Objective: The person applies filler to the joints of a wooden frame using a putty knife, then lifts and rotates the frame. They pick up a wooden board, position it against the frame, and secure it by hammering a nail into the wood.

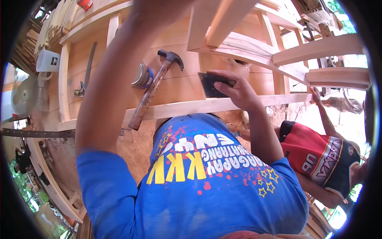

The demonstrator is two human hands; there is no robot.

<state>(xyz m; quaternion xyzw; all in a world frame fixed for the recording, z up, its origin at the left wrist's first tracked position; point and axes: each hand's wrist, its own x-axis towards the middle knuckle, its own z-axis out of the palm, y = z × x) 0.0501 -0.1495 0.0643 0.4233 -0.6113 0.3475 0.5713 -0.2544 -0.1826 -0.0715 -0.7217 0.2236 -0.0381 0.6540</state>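
My right hand (234, 88) is closed round a flat, dark scraper (211, 84), held just above the wooden panel (177, 89). My left arm reaches across to the top edge of the view. Of my left hand (159, 8) only a blurred part shows there, and its fingers are out of sight. Between my arms lies a claw hammer (156, 89), its worn handle crossing the near wooden rail (187, 106). A small can (141, 75) with a blue label stands beside the hammer. Right of the scraper, a wooden frame (242, 46) rises from the panel.
A long thin metal tool (90, 65) lies on the panel's left part. Beyond the left rail is a white bucket (48, 60); a red container (84, 4) is at the top left. A co-worker in a red jersey (304, 149) stands at the right, one hand at the rail's end.
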